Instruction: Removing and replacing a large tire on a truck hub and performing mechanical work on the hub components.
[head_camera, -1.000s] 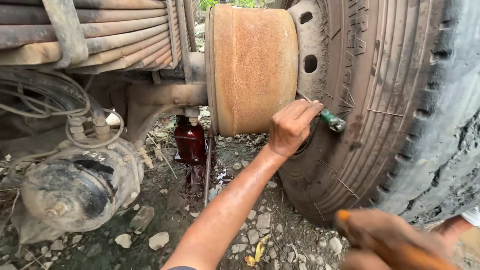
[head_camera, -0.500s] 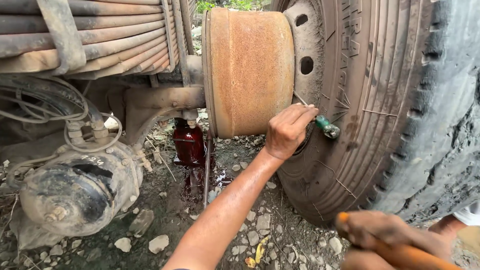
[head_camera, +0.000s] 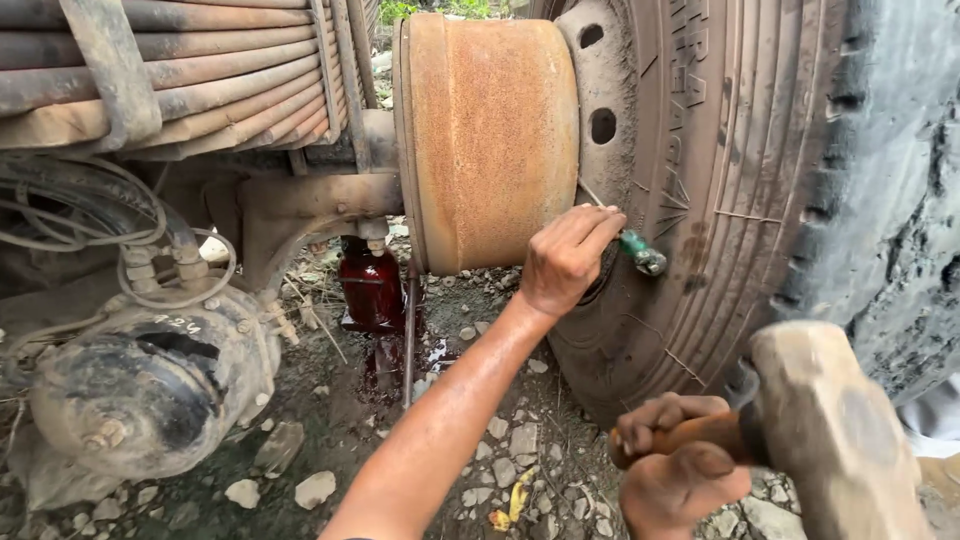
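My left hand (head_camera: 563, 258) grips a green-handled screwdriver (head_camera: 637, 251), its thin shaft poking up between the rusty brake drum (head_camera: 490, 140) and the wheel rim (head_camera: 610, 90) of a big truck tyre (head_camera: 760, 180). My right hand (head_camera: 675, 455) is at the lower right, closed around the orange wooden handle of a heavy hammer (head_camera: 830, 430), whose worn head fills the near corner, close to the camera. The hammer head is raised beside the tyre, apart from the screwdriver.
A dark red bottle jack (head_camera: 372, 288) stands under the axle on stony, oily ground. Rusty leaf springs (head_camera: 170, 75) run along the top left. A dirty brake chamber (head_camera: 140, 385) with hoses sits at lower left. Loose stones lie about.
The hammer has swung up into view at lower right, with my right hand rising. My left hand stays on the screwdriver at the drum's edge.
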